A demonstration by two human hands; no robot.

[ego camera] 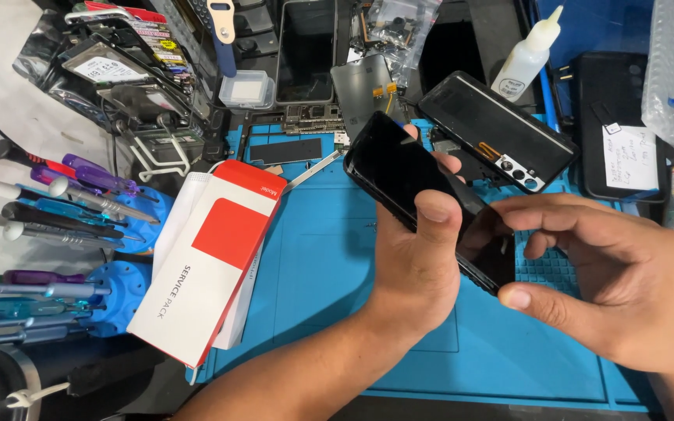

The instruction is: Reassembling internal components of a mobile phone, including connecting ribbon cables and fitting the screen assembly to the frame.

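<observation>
Gripped in the left hand (415,269), the black smartphone (431,203) was held tilted above the blue work mat (337,265), screen side up, with the thumb pressed across its near edge and the fingertips showing past the far edge. That grip was closed firmly on the handset's middle. At the left of the surface stood racks of screwdrivers (64,203), none of them in hand, and beside them a white and red service box (212,273) lay on the mat's edge, apparently closed. The right hand (610,281) met the phone at its lower right end: the thumb sat under the corner and the forefinger reached over the top, a pinch closed on the handset's end, with no tool in it. The glass looked dark and seated flush with the frame as far as could be seen, which suggested that the unit was either closed up or not yet opened; the frame did not settle which. Behind the phone lay a separate black rear cover (501,129) with camera openings, loose boards and a dispensing bottle (528,54), so parts remained unassembled on the surface.
</observation>
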